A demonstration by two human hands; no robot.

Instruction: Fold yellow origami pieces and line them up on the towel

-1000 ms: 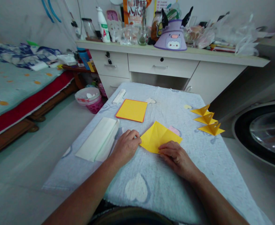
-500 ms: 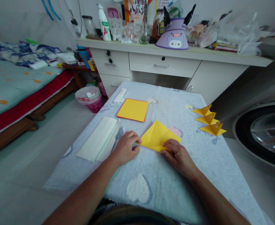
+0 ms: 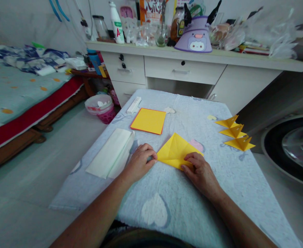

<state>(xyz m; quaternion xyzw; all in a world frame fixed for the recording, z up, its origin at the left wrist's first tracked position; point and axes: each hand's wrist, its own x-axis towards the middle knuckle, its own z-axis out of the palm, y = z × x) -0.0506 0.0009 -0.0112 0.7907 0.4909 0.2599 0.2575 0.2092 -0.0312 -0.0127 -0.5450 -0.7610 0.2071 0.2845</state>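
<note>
A creased yellow sheet of origami paper [image 3: 174, 148] lies on the cloth-covered table [image 3: 187, 113], one corner pointing away from me. My left hand [image 3: 142, 159] pinches its left corner between thumb and fingers. At the near right edge my right hand [image 3: 199, 168] grips the paper, fingertips on top and thumb at the edge. Beyond the sheet is a square stack of yellow paper [image 3: 148, 120] with a red-orange border showing. Three folded yellow paper figures [image 3: 236, 132] stand in a row at the right.
A folded white cloth or paper [image 3: 110, 153] lies left of my left hand, and a small white box [image 3: 134, 105] lies behind it. A white desk [image 3: 182, 69] stands beyond the table. On the floor at left is a pink bin [image 3: 102, 107]; a round-doored machine [image 3: 295, 148] stands at right.
The view has shifted slightly, moving everything a little to the right. Both hands keep hold of the yellow paper; the right fingers have shifted slightly along its near edge.
</note>
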